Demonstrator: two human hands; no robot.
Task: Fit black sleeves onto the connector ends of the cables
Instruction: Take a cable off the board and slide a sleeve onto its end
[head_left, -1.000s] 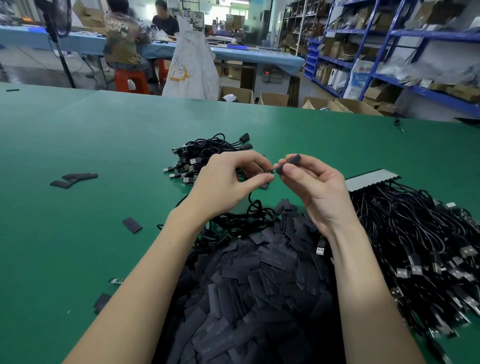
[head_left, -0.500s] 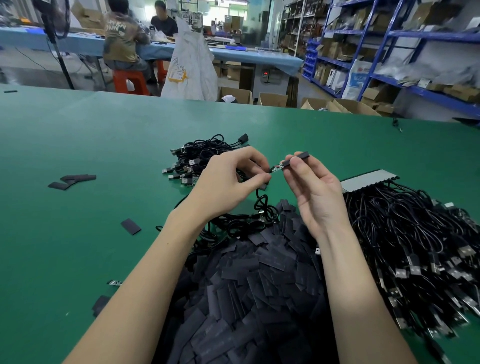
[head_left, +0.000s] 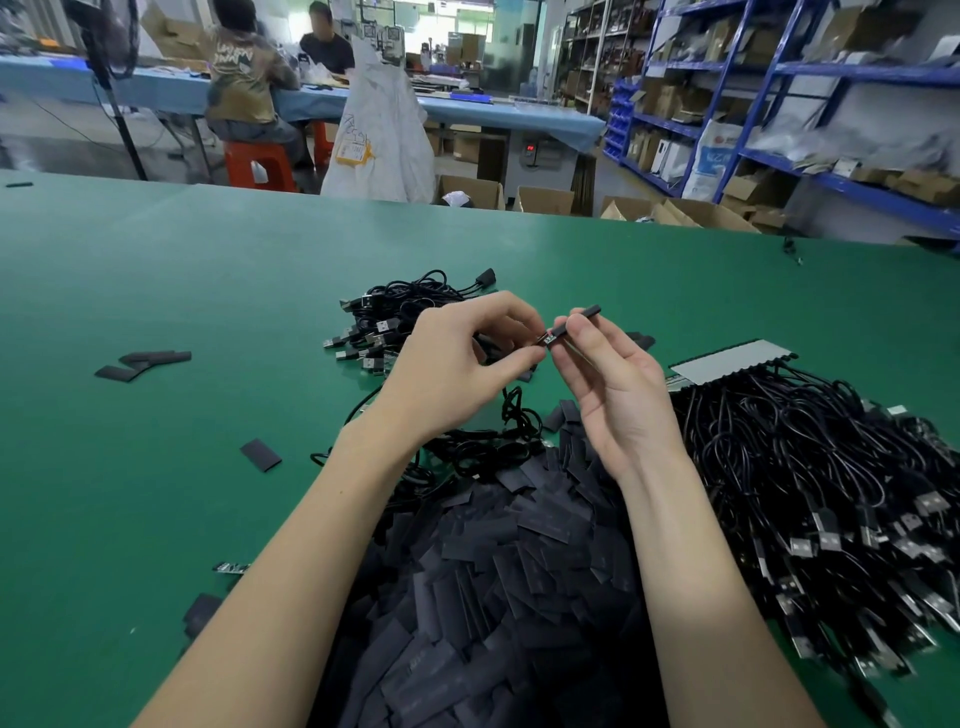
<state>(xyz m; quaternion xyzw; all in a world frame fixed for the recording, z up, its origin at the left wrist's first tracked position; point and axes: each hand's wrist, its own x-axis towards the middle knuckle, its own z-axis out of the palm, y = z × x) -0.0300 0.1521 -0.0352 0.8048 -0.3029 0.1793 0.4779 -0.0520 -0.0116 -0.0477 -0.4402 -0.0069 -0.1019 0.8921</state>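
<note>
The green tabletop (head_left: 156, 312) fills most of the frame. A big heap of flat black sleeves (head_left: 493, 597) lies at the bottom centre. A mass of cables (head_left: 831, 493) with metal plugs spreads over the lower right, and a smaller bundle (head_left: 405, 312) sits just above centre, behind the hands. A few loose sleeves lie at the left of the frame.

At centre frame both hands are raised over the piles. The left hand (head_left: 457, 364) has its fingers curled in and pinches the connector (head_left: 548, 339), with its cable trailing down towards the heap. The right hand (head_left: 618, 395) pinches one sleeve (head_left: 582, 318) between thumb and fingertips, the sleeve angled up to the right. The sleeve's near mouth meets the connector tip; how far the tip has gone in is too small to tell.

This looks like the fitting step itself, at or just past the start of the slide. The next move, I'd judge, calls for keeping the sleeve's mouth open and in line with the connector, then pushing the two together until the end is covered. If the flat sleeve is squeezed shut it may catch on the connector's edge.
</note>
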